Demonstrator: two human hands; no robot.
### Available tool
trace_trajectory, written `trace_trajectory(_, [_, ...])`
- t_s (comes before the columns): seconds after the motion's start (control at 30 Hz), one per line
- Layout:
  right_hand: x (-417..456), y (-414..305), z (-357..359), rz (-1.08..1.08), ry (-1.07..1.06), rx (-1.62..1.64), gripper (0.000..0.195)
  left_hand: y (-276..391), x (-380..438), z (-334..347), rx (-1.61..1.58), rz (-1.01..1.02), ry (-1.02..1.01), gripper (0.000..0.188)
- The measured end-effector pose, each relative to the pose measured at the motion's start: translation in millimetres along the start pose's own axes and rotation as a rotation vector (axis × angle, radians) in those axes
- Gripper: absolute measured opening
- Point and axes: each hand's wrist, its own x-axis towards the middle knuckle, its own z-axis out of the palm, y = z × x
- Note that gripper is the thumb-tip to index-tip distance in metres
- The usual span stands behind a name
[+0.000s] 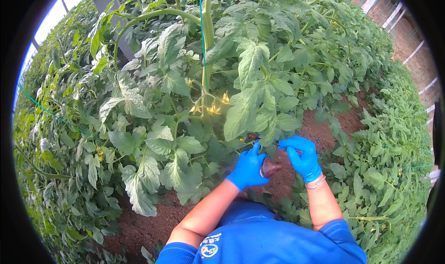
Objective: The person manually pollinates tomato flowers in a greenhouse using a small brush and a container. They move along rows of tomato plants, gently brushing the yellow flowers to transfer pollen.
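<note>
My left hand [247,168], in a blue glove, is closed around a small reddish-brown bottle [270,168], whose neck points to the right. Its index finger reaches up into the foliage beside a small yellow tomato flower [242,139]. A thin dark stick [299,151] is pinched in my blue-gloved right hand [302,158]. The stick points left and passes behind a tomato leaf [267,124]. A small dark red tip [253,136] shows past that leaf; whether it belongs to the stick I cannot tell. Above my hands hangs a cluster of open yellow flowers [212,109].
A thick tomato stem [208,31] rises in front of me along a green string [202,31]. Dense tomato plants [69,152] stand left, and another leafy row [382,159] runs along the right. Brown soil [316,131] shows between rows. A grey post [107,6] stands at upper left.
</note>
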Motion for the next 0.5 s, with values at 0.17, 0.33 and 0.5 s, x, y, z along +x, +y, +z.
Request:
trace_trajectory(0.17, [-11.2,-7.5,10.6,-0.186,0.024,-0.098,0.024,1.8,-6.4,-2.0,-0.011,-0.001,-0.011,0.048])
trace_trajectory(0.33, [-12.7,-4.6,15.4,-0.271,0.026,-0.129,0.029,1.3,-11.3,-6.0,0.019,0.052,0.023,0.048])
trace_trajectory(0.5, [-8.6,-7.5,22.6,-0.302,-0.002,-0.157,0.028,2.1,-15.3,-7.3,0.061,0.064,0.039,0.05])
